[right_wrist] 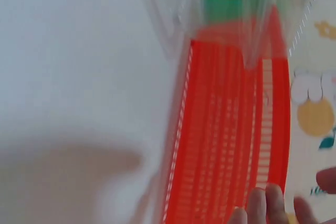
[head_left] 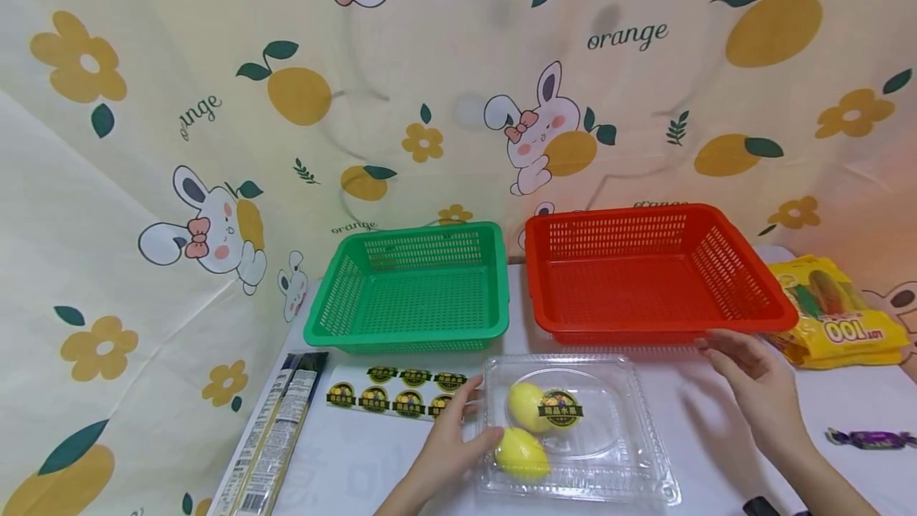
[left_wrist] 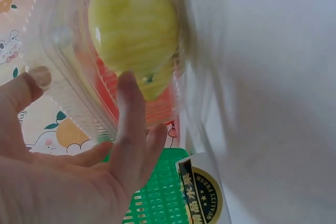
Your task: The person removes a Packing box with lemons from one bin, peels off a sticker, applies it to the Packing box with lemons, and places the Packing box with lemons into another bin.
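A clear plastic clamshell box (head_left: pixel 630 420) lies shut on the white table, with two yellow lemons (head_left: pixel 521 452) inside and a round dark sticker (head_left: pixel 561 408) on its lid. My left hand (head_left: pixel 480 412) rests against the box's left side, fingers straight and thumb by the nearer lemon. In the left wrist view the lemon (left_wrist: pixel 134 30) shows through the box wall (left_wrist: pixel 63 77) just past my fingers (left_wrist: pixel 131 114). My right hand (head_left: pixel 723 353) hovers open to the right of the box, by the front rim of the red basket (head_left: pixel 652 277). The blurred right wrist view shows that basket (right_wrist: pixel 231 129) and my fingertips (right_wrist: pixel 262 203).
A green basket (head_left: pixel 411 293) stands left of the red one, both empty, against a patterned cloth backdrop. A sheet of round stickers (head_left: pixel 390 396) lies left of the box, and a long black packet (head_left: pixel 275 428) at the table's left edge. A yellow snack bag (head_left: pixel 834 313) and a purple candy (head_left: pixel 870 439) lie right.
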Motion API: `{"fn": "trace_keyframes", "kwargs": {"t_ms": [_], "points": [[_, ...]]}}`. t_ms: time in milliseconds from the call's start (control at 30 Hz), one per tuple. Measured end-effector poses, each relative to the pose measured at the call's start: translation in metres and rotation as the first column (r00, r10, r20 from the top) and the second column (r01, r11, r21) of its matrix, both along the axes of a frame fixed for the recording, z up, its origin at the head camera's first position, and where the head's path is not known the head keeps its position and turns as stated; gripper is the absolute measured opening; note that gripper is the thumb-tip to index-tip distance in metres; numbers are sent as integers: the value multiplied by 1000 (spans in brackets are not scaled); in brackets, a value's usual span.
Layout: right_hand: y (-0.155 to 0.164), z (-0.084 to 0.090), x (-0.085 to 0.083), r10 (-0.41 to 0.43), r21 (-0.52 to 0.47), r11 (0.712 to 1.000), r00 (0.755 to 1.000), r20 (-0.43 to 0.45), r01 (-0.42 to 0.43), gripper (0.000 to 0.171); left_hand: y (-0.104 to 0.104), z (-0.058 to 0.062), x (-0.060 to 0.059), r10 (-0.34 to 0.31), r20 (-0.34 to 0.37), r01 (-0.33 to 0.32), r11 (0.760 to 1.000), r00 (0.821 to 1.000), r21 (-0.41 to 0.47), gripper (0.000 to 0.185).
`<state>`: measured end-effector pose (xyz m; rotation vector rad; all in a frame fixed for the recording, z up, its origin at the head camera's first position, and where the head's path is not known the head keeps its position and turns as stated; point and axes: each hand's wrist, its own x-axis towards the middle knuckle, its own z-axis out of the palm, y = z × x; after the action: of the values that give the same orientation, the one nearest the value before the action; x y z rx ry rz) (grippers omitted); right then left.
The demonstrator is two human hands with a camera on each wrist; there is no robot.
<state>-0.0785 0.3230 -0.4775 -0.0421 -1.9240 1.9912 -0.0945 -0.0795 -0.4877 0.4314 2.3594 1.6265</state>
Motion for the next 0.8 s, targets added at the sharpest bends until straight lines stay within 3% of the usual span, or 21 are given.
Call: {"fn": "trace_keyframes", "kwargs": {"t_ms": [100,200,333,500,667,800], "points": [[11,1,3,-71,-165,983,997,43,77,30,-3,1,8,-3,48,1,999,999,43,78],[16,2,3,-150,-249,953,982,113,174,37,-5,0,12,-8,98,-2,995,995,104,80],[17,2,-1,-249,-232,928,948,198,292,53,-4,-2,16,-11,108,-5,989,994,149,83],[12,4,-14,-362,-248,878,907,216,410,73,-3,-4,17,-5,83,-7,990,997,143,84],[10,5,-25,-446,-255,824,858,256,505,82,0,-9,17,-6,86,-8,988,996,156,87],[13,3,-30,-483,-213,813,832,273,542,84,1,-12,16,-11,115,-9,984,993,176,86]]}}
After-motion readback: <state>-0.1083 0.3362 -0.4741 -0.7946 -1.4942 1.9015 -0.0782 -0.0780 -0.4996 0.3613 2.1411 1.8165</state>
